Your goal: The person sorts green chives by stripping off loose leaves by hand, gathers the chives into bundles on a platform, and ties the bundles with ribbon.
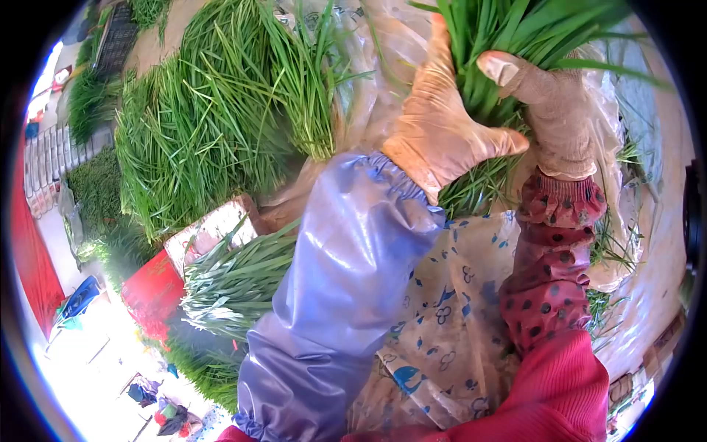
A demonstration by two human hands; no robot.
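Note:
A bunch of long green leafy stalks [508, 44] is at the top right, gripped by my right hand [552, 103] in a beige glove with its thumb across the stalks. My left hand [449, 118], in a thin orange-tan glove, lies along the left side of this bunch. Its thumb is spread apart toward the right and its fingers stretch upward, partly hidden at the top. Loose green stalks [479, 184] lie beneath the hands.
A large pile of green stalks [206, 110] covers the upper left. More stalks [243, 272] lie beside a red box [153, 291] at the lower left. A patterned plastic sheet [449, 317] spreads between my forearms. A blue scoop-like object [79, 298] is far left.

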